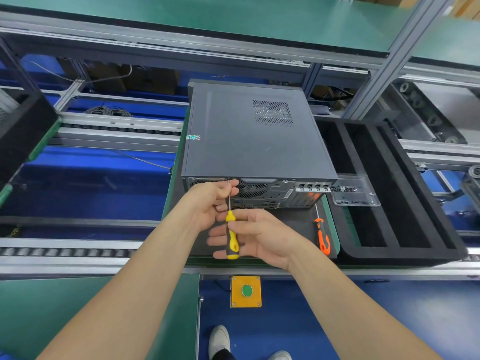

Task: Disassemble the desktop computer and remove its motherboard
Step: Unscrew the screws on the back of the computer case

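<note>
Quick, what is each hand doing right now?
Left hand: pinches the shaft of the yellow screwdriver.
Right hand: holds its handle, thumb on top.

Bright, even overhead light; soft shadows. Wide-angle bending at edges; corners slightly blurred, centre sharp.

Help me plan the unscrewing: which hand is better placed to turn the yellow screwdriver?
Right, probably. The right hand holds the screwdriver by its handle; the left hand pinches the thin shaft near the computer rear edge, better for steadying.
</note>
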### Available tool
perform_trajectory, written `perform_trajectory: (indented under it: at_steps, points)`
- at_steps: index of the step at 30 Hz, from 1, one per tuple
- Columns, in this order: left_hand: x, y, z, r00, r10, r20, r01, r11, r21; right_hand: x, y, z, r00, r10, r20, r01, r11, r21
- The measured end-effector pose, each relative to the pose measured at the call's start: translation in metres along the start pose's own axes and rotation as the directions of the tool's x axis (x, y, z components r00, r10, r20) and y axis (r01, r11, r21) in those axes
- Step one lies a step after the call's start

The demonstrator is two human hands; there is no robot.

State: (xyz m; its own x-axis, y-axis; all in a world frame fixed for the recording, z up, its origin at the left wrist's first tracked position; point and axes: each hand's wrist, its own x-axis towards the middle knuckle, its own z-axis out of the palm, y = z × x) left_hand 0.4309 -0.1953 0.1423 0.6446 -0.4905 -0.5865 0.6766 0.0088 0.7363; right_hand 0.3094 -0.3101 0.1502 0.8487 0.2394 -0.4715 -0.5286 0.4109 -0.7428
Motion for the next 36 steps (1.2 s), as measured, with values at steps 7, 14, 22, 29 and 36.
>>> perform_trajectory:
  at_steps: [7,14,22,29,36]
  points:
    - [0.000,0.002,-0.006,0.996,-0.042,0.077,0.048,0.997,-0.068,0.013,0.004,0.013,0.955,-0.075,-0.288,0.015,0.979,-0.205]
    - [0.000,-0.001,-0.001,1.000,-0.008,-0.001,0.008,1.000,0.012,0.019,0.008,0.025,0.957,-0.040,-0.289,-0.015,0.983,-0.184]
    - [-0.003,0.003,-0.007,0.996,-0.043,0.076,0.032,0.989,0.142,0.007,0.003,0.005,0.996,0.046,0.070,-0.046,0.999,0.004]
    - [-0.002,0.002,-0.012,0.997,-0.021,0.068,0.022,1.000,-0.012,0.012,0.006,0.010,0.982,-0.044,-0.186,-0.006,0.966,-0.259]
    - [-0.002,0.001,-0.007,0.996,-0.052,0.066,0.056,0.997,-0.053,0.014,0.009,0.019,0.969,0.024,-0.245,-0.067,0.983,-0.169]
